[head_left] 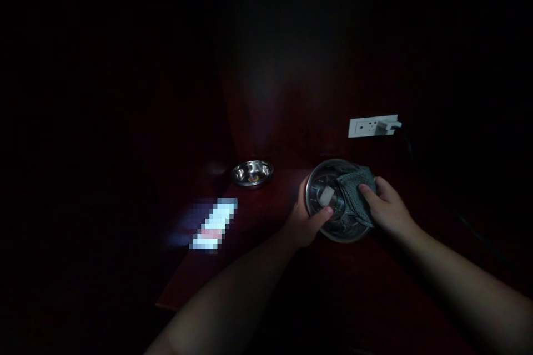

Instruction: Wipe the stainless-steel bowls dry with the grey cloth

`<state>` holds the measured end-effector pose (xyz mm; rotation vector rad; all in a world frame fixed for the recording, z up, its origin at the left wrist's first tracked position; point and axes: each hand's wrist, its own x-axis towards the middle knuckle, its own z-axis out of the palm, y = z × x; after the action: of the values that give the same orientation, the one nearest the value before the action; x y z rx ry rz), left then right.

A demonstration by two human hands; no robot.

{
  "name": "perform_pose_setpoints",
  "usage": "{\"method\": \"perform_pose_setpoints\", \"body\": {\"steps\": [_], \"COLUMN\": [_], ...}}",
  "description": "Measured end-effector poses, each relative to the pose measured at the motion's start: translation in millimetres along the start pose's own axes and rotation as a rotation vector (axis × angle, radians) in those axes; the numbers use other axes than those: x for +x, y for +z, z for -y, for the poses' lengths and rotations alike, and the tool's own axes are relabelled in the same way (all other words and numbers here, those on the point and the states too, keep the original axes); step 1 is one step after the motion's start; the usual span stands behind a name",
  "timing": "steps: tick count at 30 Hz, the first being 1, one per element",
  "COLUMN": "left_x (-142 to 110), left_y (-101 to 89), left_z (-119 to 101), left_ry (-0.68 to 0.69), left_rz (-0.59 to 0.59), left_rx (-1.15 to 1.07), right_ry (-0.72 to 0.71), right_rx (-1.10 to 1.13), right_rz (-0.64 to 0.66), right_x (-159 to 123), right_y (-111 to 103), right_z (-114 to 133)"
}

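A shiny steel bowl [345, 236] is tilted toward me, with a pale label-like patch [326, 196] on its inner bottom. My left hand [307, 216] grips the bowl's left side, its thumb over the rim and the other fingers behind. In my right hand [383, 202] is a folded grey-green checked cloth [353, 191], pinched under the thumb. The cloth lies over the bowl's right rim and reaches into its inside. Most of the right fingers are hidden behind the cloth and rim.
A small shallow steel bowl [252, 174] sits on the dark red surface [275, 199], left of my hands. Nearer stands a bright, pixelated rectangle [214, 226]. Behind to the right, a white socket panel [366, 126] holds a plug with a dark cable. Deep shadow covers the surroundings.
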<state>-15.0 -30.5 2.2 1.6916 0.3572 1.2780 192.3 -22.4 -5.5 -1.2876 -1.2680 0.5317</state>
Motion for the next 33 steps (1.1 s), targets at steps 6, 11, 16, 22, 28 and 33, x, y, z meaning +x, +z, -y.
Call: {"method": "perform_pose_setpoints", "body": {"steps": [6, 11, 16, 22, 28, 33], "left_x": [-0.2, -0.3, -0.5, 0.2, 1.1, 1.0], "left_y": [0.5, 0.2, -0.4, -3.0, -4.5, -4.2], "left_z": [0.3, 1.5, 0.2, 1.3, 5.3, 4.7], "left_ry": [-0.008, -0.008, -0.048, -0.068, -0.093, -0.085], "left_rz": [-0.010, -0.008, -0.018, -0.016, -0.037, -0.027], "left_rx": [-0.016, -0.011, 0.000, 0.015, 0.026, 0.020], "right_ry": [-0.005, 0.003, 0.030, 0.023, 0.030, 0.033], "right_rx": [-0.043, -0.026, -0.017, 0.002, 0.021, 0.040], "right_rz": [-0.016, -0.006, 0.011, 0.014, 0.042, 0.066], "right_x": [1.5, 1.9, 0.8, 0.4, 1.8, 2.7], "right_y": [-0.6, -0.8, -0.7, 0.3, 0.1, 1.0], "right_z": [-2.0, -3.0, -1.0, -1.0, -3.1, -3.7]}}
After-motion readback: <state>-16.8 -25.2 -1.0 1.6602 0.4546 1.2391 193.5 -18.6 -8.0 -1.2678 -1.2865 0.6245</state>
